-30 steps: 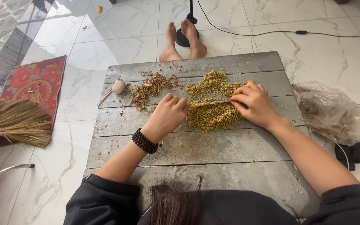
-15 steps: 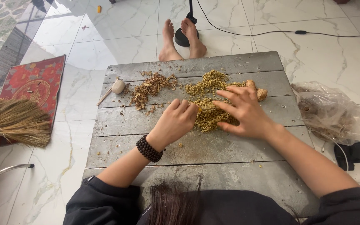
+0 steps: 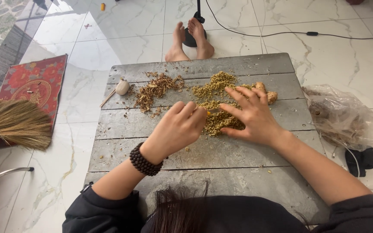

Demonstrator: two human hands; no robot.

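**Two hands working a heap of yellow-green herb bits on a grey board**

Head view: we're looking straight down on a weathered grey plank board (image 3: 238, 168) laid low over a white marble floor. The right hand (image 3: 251, 116) lies flat with fingers spread wide, palm down on the near edge of the yellow-green pile (image 3: 214, 92), and that splay looks like a way to pin and rake loose bits together. The left hand (image 3: 178, 129) is curled, fingertips bunched together right at the pile's near-left edge; a sliver of something orange shows at its tips, too small to tell. A dark bead bracelet (image 3: 145, 160) rings that wrist.

Left of the pile, set apart, sits a browner heap of coarser scraps (image 3: 154, 88), which reads as sorted material kept separate. Farther left on the board is a small pale bulb with a thin stem (image 3: 119, 88). A knobbly tan root piece (image 3: 267, 94) peeks out beyond the right fingers.

Off the board: a straw broom (image 3: 11, 123) at left, a crumpled clear plastic bag (image 3: 344, 116) at right, and another person's bare feet (image 3: 191, 41) at the far end.
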